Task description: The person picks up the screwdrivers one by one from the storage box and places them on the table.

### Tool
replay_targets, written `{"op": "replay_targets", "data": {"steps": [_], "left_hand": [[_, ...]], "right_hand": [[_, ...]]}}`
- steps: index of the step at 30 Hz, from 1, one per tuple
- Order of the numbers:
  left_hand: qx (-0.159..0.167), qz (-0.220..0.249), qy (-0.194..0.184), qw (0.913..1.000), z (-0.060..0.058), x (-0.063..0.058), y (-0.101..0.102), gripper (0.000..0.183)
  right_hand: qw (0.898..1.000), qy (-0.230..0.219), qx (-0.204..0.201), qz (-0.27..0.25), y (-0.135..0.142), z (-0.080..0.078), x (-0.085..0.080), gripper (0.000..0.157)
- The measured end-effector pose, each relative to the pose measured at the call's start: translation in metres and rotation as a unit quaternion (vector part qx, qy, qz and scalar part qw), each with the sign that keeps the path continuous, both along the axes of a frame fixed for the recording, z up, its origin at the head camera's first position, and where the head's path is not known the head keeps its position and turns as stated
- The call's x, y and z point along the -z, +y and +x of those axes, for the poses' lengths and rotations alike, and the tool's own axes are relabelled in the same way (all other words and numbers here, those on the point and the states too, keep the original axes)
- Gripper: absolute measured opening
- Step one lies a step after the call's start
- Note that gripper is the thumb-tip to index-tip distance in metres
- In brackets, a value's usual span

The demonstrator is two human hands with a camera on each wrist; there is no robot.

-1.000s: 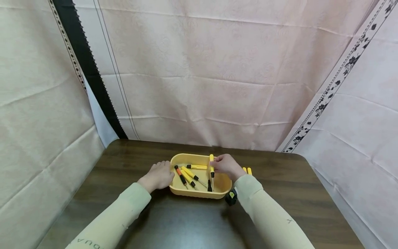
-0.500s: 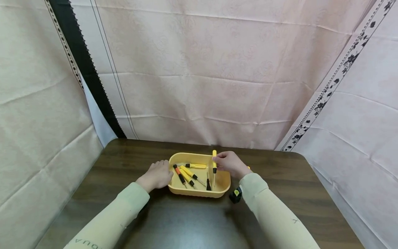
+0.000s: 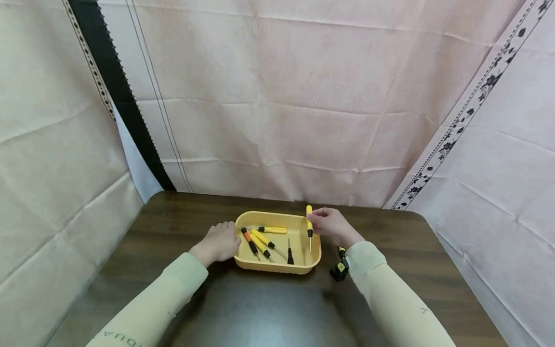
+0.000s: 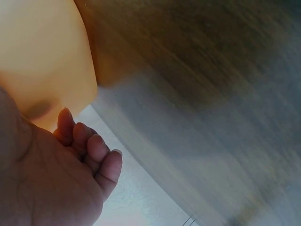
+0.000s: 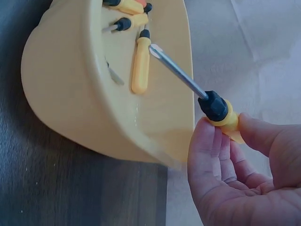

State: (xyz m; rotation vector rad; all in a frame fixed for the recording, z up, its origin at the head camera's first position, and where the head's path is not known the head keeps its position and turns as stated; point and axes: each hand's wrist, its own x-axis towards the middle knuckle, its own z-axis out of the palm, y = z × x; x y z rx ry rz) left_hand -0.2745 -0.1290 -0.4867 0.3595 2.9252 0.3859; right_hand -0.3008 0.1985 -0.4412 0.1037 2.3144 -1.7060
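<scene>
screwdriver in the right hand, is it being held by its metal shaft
No, the right hand pinches the screwdriver by its yellow handle, leaving the metal shaft bare.

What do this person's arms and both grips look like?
The left sleeve is long, cream, with a pale green cuff and dark lettering; the right sleeve looks similar, with a small dark mark. Left grip and right grip are ungloved. A black, yellow-patched device shows beside the right cuff.
</scene>
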Motion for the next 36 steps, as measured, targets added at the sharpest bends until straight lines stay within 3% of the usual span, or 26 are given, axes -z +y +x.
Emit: {"op": "replay_targets", "data": {"steps": [7, 14, 20, 36], "left_hand": [[0.003, -0.004, -0.001, 1.0000, -0.003, -0.001, -0.001, 0.043], [0.005, -0.004, 0.006, 1.0000, -0.003, 0.001, -0.001, 0.043], [0.005, -0.003, 0.000, 1.0000, -0.002, 0.001, -0.001, 0.042], [0.004, -0.003, -0.006, 1.0000, -0.001, -0.002, 0.000, 0.044]], "right_hand": [[1.000, -0.002, 0.001, -0.013, 0.009, 0.000, -0.003, 0.037], [1.000, -0.009, 0.019, 0.008, 0.025, 0.000, -0.004, 0.041], [1.000, -0.012, 0.010, 0.023, 0.048, 0.002, -0.002, 0.044], [0.999, -0.031, 0.027, 0.016, 0.107, 0.013, 0.029, 0.044]]}}
